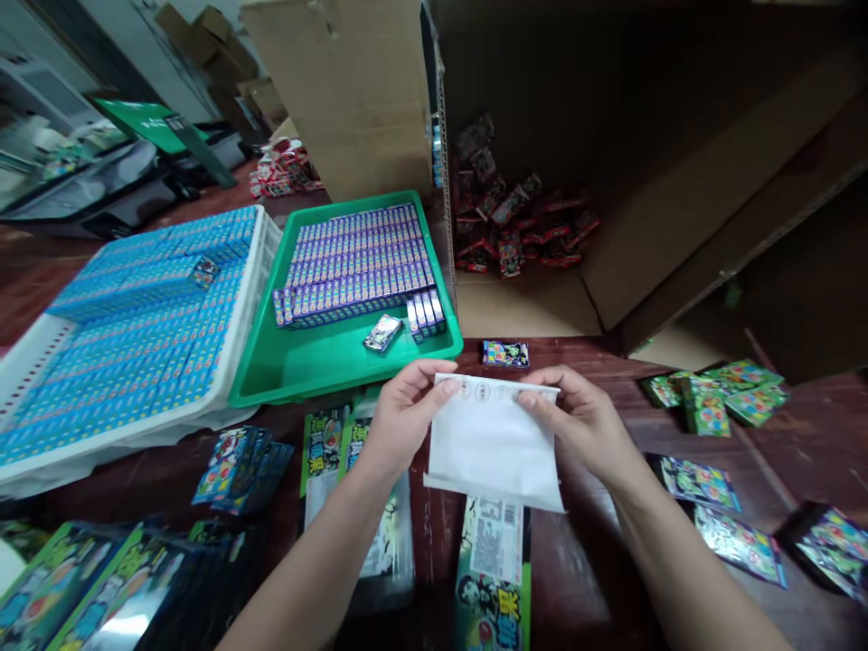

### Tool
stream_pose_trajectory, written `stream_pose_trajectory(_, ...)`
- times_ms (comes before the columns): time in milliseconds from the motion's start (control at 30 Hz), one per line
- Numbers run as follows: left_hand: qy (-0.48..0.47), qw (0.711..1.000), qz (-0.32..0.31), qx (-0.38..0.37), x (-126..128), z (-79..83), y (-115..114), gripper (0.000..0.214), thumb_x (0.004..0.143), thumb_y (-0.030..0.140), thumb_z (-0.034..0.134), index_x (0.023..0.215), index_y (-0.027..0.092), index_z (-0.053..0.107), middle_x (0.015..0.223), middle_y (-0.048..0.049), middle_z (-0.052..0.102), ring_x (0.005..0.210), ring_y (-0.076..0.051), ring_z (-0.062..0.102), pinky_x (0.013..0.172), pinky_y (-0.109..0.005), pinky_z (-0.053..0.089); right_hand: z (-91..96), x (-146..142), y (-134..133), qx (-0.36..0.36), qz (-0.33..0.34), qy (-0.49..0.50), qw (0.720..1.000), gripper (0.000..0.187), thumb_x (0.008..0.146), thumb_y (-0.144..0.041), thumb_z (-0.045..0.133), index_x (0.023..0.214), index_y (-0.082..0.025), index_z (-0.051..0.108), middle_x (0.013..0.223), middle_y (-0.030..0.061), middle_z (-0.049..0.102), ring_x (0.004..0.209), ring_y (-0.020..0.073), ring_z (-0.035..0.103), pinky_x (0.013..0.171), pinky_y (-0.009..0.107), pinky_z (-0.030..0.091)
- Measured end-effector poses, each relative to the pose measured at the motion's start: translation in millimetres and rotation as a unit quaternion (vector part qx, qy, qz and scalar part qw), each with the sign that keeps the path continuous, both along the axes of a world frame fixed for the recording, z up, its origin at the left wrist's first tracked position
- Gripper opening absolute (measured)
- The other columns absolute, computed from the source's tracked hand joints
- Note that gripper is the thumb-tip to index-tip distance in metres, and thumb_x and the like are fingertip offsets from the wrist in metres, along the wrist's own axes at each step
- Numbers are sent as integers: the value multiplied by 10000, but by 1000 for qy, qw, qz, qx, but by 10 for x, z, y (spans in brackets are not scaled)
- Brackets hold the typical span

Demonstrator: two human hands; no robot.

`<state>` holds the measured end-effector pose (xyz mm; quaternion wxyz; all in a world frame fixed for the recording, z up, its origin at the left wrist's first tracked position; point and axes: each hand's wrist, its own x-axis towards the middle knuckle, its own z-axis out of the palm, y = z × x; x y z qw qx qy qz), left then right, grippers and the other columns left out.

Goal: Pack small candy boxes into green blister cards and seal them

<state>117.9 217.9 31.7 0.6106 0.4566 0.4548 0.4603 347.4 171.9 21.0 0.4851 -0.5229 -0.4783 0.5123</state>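
Note:
A white sheet (494,448) with round printed marks along its top edge is held up between my two hands. My left hand (410,411) pinches its upper left corner, thumb on the near face. At the upper right, my right hand (576,411) grips the same edge with the thumb in front. Below the sheet lies a green and black printed package (494,588) with a white label, partly covered by the sheet. Under my left forearm are similar packages (390,542). A small dark colourful box (505,353) lies just beyond the sheet.
Behind my left hand stands a green tray (305,366) with rows of small purple boxes. A white crate (254,307) of blue boxes is left of it. A large open carton (529,303) holds red packets. Colourful packs (739,542) lie at right; more packages (115,579) at lower left.

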Motion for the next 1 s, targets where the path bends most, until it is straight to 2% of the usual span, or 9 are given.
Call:
stream_pose_trajectory(100,-37,998,34,-45,17,-37,-15,281,728,366,893,894,184,757,836,-12,740,726,-116,641,689,-215,521,-12,-1,-17,22,-19,-30,999,234,879,-436,750,954,-222,689,835,-7,673,666,117,554,572,228,434)
stream_pose_trajectory(200,-57,992,69,-90,38,-27,-40,365,684,460,906,784,162,721,719,6,701,600,-97,587,577,-206,488,-27,-31,-29,37,-36,-69,996,285,914,-472,697,836,-198,680,732,-15,614,638,116,508,557,231,398)
stream_pose_trajectory(333,-14,991,85,-106,18,-2,-52,483,692,589,858,688,149,661,599,28,624,496,-78,499,476,-194,413,-31,-49,-43,49,-33,-111,992,429,956,-504,622,671,-185,585,632,-26,494,593,110,426,511,234,335)
stream_pose_trajectory(533,44,995,-9,-93,-23,-69,-74,411,698,508,884,844,147,754,775,-29,744,634,-129,623,593,-235,511,8,114,-5,39,-1,-110,993,311,960,-491,626,884,-199,698,769,15,663,682,150,577,589,256,456)
stream_pose_trajectory(600,52,993,2,-103,-18,-81,-75,394,699,492,887,838,147,759,786,-33,751,622,-126,620,569,-231,502,60,206,39,51,25,-104,993,297,955,-477,640,1102,-227,705,960,49,741,837,189,673,701,295,534)
stream_pose_trajectory(667,59,993,3,-106,-20,-82,-65,384,707,488,881,850,150,768,796,-37,759,622,-129,627,567,-235,507,144,299,94,85,51,-132,986,355,942,-438,671,1249,-259,667,1172,77,733,1041,223,690,858,354,556)
stream_pose_trajectory(800,86,989,-17,-118,-66,-76,-33,397,729,493,865,919,154,783,817,-57,775,627,-150,653,572,-259,527,303,407,208,162,106,-221,956,132,948,-352,679,987,-243,741,1195,81,716,1135,232,660,981,390,511)
stream_pose_trajectory(900,93,989,-16,-117,-103,-85,-22,411,737,499,857,940,149,785,827,-66,779,632,-159,660,582,-272,535,282,380,281,182,50,-195,962,112,952,-337,677,972,-242,731,1158,72,715,1101,216,666,979,387,515)
stream_pose_trajectory(1000,83,990,-27,-112,-94,-126,2,403,736,489,859,941,149,787,854,-66,782,646,-156,658,596,-268,529,165,264,336,148,52,-152,976,382,930,-346,705,1300,-276,640,1213,71,698,1095,209,669,922,374,550)
